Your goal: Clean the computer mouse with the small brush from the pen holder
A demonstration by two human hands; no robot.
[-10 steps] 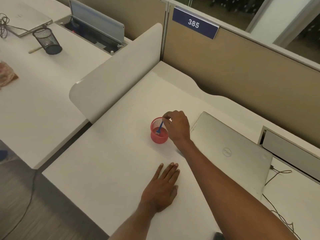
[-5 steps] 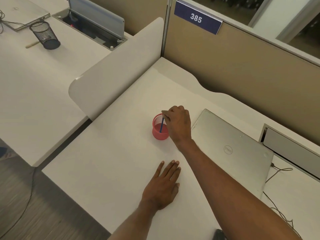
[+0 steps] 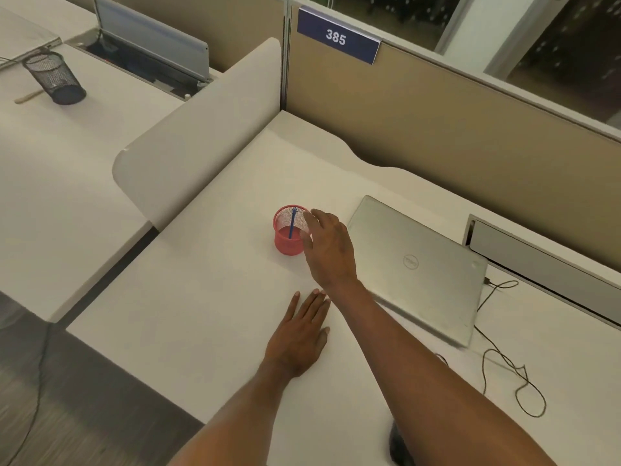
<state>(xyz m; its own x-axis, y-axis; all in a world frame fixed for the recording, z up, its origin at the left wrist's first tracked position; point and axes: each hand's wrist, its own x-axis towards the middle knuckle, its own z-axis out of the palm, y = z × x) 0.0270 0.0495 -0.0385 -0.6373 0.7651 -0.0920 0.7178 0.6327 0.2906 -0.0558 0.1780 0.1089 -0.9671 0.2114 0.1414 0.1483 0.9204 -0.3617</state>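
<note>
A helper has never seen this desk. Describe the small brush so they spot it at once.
On the near white desk lies a closed silver laptop; left of it stands a red mesh pen holder. The brush is the thin blue stick leaning inside it, the only thing in the holder.

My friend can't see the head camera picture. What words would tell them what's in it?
A person's right hand, fingers open, reaches next to a red mesh pen holder with a small blue brush standing inside. Their left hand lies flat on the white desk, and a closed silver laptop sits to the right.
</note>
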